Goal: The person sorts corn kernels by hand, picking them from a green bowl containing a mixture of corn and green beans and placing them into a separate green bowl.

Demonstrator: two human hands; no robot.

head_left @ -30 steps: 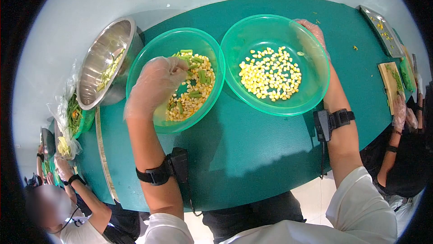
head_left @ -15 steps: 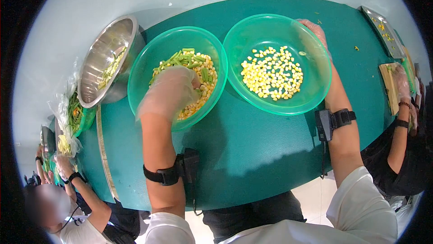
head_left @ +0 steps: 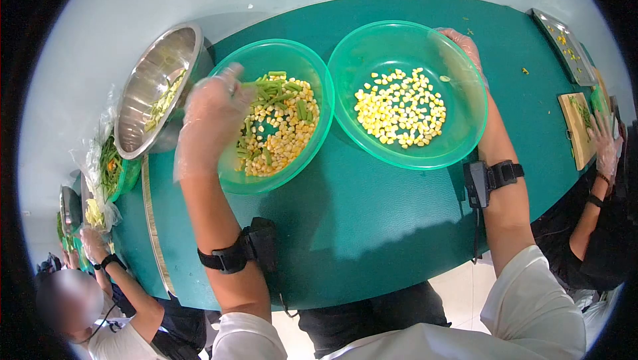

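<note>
Cut green bean pieces [head_left: 272, 93] and corn kernels [head_left: 286, 135] lie mixed in the left green plastic bowl [head_left: 312, 61]. Over that bowl's left rim is my left hand [head_left: 211, 111] in a clear glove, blurred, with curled fingers; I cannot tell what is in them. The right green bowl [head_left: 407, 31] holds only pale yellow kernels [head_left: 399, 109] plus a small pale flake. Around its far right side, my gloved right hand [head_left: 463, 47] grips the rim, its fingers partly behind the wall.
A tilted steel bowl [head_left: 136, 74] with pale green strips stands at the left, near bagged vegetables [head_left: 109, 167]. To the right are a metal tray [head_left: 565, 44] with yellow bits, a cutting board [head_left: 577, 127] and another person's gloved hand [head_left: 605, 144]. Another person works at the lower left.
My left hand has risen out of the mixed vegetables and moved left and away toward the bowl's rim, uncovering kernels and beans. My right hand stays put. The right-hand person's hand has shifted off the board.
</note>
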